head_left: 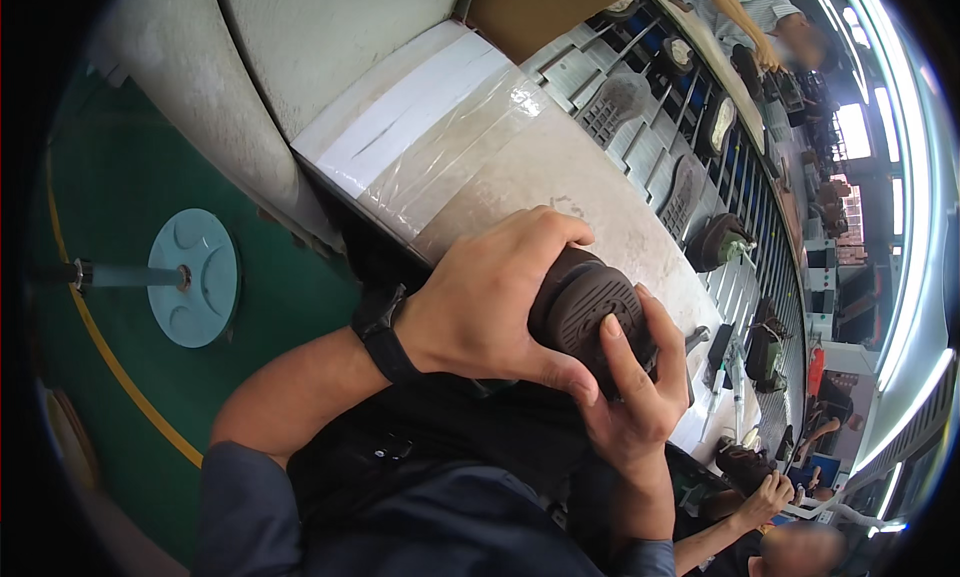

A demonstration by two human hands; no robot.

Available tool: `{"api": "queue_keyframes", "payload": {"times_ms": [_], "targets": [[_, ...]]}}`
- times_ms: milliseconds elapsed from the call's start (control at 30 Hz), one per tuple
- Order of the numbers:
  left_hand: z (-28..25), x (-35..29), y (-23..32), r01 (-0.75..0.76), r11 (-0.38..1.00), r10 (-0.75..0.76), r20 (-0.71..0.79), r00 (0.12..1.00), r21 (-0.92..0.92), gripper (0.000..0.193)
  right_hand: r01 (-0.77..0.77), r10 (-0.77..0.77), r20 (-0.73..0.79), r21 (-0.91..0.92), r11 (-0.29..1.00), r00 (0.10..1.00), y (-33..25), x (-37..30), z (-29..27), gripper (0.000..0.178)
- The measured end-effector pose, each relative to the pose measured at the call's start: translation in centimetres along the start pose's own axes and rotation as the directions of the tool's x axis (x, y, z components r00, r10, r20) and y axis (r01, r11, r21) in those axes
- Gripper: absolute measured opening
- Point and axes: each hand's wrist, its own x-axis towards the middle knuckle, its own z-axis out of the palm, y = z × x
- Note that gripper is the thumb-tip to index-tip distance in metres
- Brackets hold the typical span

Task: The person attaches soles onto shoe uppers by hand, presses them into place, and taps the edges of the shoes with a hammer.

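Brown shoe (pixel 585 312) gripped in left hand (pixel 490 297) and right hand (pixel 635 392), beside taped white package (pixel 420 127).

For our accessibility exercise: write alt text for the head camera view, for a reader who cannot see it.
Two bare hands grip a dark brown shoe, sole up: the left hand wraps over the shoe, the right hand supports it from below. Behind runs a grey workbench beside a conveyor rack carrying more shoes.

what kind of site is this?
Most likely a shoe factory assembly line. Both hands, left hand and right hand, grip a dark shoe sole-up, more shoes ride a slatted conveyor, and other workers sit alongside it.
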Motion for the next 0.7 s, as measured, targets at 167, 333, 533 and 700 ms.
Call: {"api": "queue_keyframes", "payload": {"times_ms": [167,333,533,700], "targets": [[0.01,0.33,0.17,0.007,1.0,-0.007,-0.001,1.0,-0.006,0.108,0.03,-0.03,0.0,-0.041,0.999,1.0,0.65,-0.26,0.22,0.052],[-0.11,0.42,-0.01,0.001,0.999,-0.002,0.026,1.0,0.035,0.117,0.025,-0.024,0.013,-0.048,0.999,1.0,0.5,-0.13,0.13,0.05],[-0.28,0.56,-0.06,-0.001,0.999,0.0,0.033,0.999,0.044,0.116,0.017,-0.016,0.012,-0.046,0.999,1.0,0.35,0.07,0.15,0.05],[-0.53,0.64,0.03,0.003,1.0,-0.004,0.038,0.999,0.027,0.112,0.002,-0.001,0.016,-0.035,0.999,1.0,0.08,0.27,0.2,0.053]]}}
